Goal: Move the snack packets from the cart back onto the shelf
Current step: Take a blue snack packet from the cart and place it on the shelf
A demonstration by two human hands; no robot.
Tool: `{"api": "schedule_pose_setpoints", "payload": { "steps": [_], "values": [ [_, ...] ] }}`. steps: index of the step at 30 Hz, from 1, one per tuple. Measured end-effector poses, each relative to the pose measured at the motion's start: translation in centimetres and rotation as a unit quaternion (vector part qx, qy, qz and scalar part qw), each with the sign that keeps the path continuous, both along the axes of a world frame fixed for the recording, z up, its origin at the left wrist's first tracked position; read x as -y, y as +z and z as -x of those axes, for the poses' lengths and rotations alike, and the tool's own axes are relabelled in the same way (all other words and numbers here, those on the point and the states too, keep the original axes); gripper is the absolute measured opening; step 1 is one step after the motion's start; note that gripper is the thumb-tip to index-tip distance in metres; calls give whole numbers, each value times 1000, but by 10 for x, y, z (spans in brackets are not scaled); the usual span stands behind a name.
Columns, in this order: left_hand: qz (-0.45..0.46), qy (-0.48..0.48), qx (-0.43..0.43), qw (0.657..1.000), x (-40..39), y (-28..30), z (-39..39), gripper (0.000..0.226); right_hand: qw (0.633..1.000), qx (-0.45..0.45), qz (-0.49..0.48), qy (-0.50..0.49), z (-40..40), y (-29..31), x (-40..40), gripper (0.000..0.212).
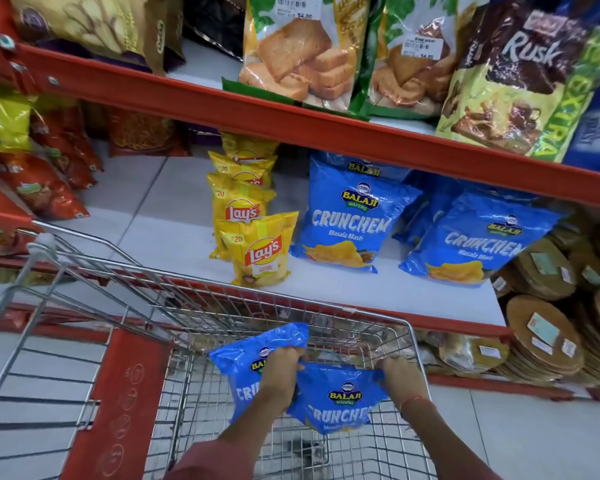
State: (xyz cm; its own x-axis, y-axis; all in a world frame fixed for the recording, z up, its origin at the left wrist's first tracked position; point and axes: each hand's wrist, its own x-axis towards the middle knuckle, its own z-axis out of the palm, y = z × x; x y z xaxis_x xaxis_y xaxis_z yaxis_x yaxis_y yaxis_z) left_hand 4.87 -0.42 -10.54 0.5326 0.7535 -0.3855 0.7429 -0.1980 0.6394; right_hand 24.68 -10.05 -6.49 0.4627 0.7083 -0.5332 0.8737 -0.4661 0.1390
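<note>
Inside the wire cart [94, 265] I hold two blue Balaji Crunchem packets by their tops. My left hand [283, 367] grips the left blue packet [246, 358], which stands a bit higher. My right hand [399, 370] grips the top right corner of the lower blue packet [340, 396]. On the white shelf [174, 233] just beyond the cart stand two more rows of blue Crunchem packets [347, 216] and a row of yellow Lay's packets [257, 251].
A red-edged upper shelf [291, 119] overhangs, loaded with rusk bags [302, 53]. Red and yellow snack bags [42, 181] fill the shelf's left end. Stacks of round flat packs [548, 337] sit at the right. The cart's red child-seat flap [125, 407] is at lower left.
</note>
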Motion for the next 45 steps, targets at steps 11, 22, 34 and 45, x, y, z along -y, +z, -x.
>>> {"api": "schedule_pose_setpoints", "payload": {
  "steps": [11, 22, 34, 45],
  "values": [
    [-137, 40, 148, 979, 5, 77, 32, 9, 991, -14, -130, 11, 2, 81, 28, 29],
    [-336, 109, 262, 898, -33, 225, 19, 10, 891, -25, -448, 65, -27, 226, -10, 12],
    [-335, 96, 197, 917, -77, 227, -55, 7, 913, -15, -406, 31, -94, 216, -78, 18],
    [-350, 126, 210, 904, -71, 196, -43, 21, 838, 55, -524, 145, -63, 186, -73, 28]
  ]
}}
